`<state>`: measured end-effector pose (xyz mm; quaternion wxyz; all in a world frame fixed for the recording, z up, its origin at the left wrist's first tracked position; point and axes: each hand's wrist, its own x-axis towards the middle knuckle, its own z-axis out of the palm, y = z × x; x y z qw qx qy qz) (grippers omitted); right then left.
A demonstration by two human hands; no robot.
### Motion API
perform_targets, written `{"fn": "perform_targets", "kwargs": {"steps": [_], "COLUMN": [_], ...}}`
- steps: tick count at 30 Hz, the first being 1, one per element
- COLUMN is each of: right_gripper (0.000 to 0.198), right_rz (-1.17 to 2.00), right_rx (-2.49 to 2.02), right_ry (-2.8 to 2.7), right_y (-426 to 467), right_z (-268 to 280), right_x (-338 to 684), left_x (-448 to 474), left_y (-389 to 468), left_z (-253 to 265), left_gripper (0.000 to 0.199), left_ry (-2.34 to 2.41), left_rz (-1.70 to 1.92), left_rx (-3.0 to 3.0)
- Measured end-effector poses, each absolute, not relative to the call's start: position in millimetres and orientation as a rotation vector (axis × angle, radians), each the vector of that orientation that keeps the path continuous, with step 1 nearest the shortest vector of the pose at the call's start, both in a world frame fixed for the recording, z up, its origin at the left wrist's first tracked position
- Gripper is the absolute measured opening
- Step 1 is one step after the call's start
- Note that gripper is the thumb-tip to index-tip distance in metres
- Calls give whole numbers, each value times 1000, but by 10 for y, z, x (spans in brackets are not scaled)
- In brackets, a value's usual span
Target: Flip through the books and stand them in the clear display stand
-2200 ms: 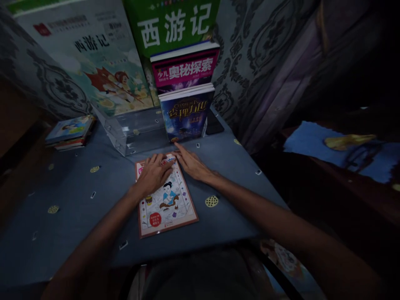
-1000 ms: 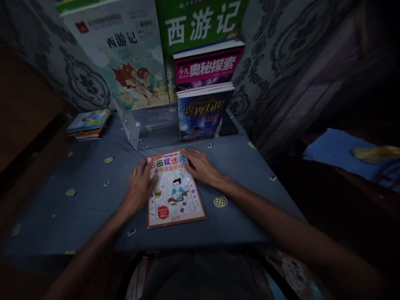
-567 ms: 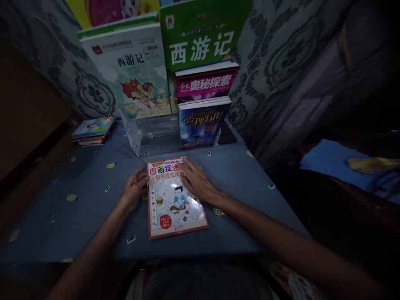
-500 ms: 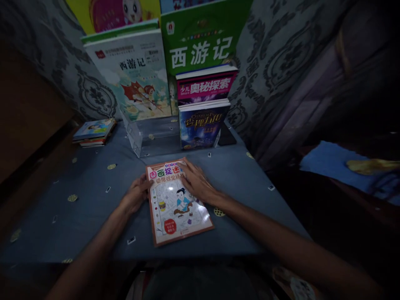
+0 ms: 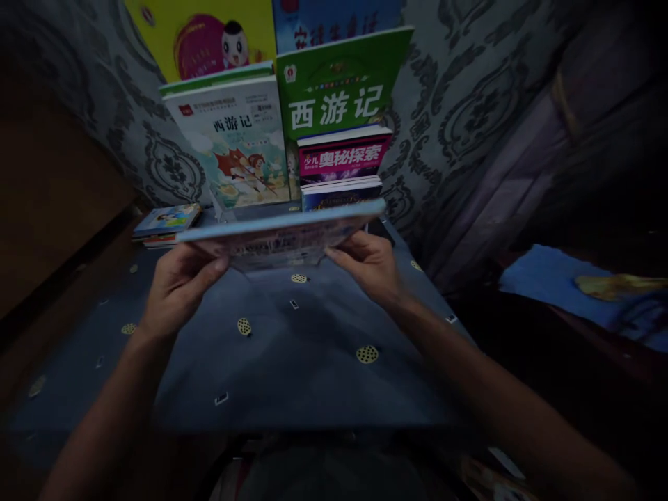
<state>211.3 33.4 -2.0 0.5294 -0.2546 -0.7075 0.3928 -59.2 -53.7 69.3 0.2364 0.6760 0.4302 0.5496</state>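
Note:
A thin book (image 5: 276,236) is held up off the table, seen nearly edge-on, its pale blue edge along the top and its cover foreshortened and blurred. My left hand (image 5: 180,282) grips its left end, the thumb toward me. At the other end my right hand (image 5: 368,264) holds it the same way, fingers partly hidden behind. Beyond the book stand a white picture-cover book (image 5: 234,153), a green book (image 5: 334,97), a pink-banded book (image 5: 344,156) and a dark blue book (image 5: 334,198), whose lower part is hidden by the held one.
A small stack of books (image 5: 167,221) lies at the table's back left. The blue tablecloth (image 5: 292,369) has pineapple prints. Yellow (image 5: 198,42) and blue books (image 5: 339,21) stand at the very back against patterned wallpaper (image 5: 464,90). Blue cloth (image 5: 553,278) lies off to the right.
The book lay flat on the table under my hands. Now both hands have lifted it and tilted it nearly edge-on, farther from me, with the hands farther apart. The view has shifted slightly upward.

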Motion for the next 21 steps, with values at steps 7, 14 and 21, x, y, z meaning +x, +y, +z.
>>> {"fn": "perform_targets", "kwargs": {"steps": [7, 14, 21], "right_gripper": [27, 29, 34], "right_rz": [577, 544, 641], "right_rx": [-475, -388, -414], "right_ry": [-2199, -2393, -2534], "right_y": [212, 59, 148], "right_z": [-671, -1100, -982], "right_x": [2363, 2501, 2605], "left_x": [-794, -812, -733], "left_y": [-688, -974, -1050], "left_z": [-23, -747, -588], "left_gripper": [42, 41, 63], "left_ry": [1012, 973, 1002], "left_rz": [779, 536, 340], "left_rx": [2375, 2575, 2606]}}
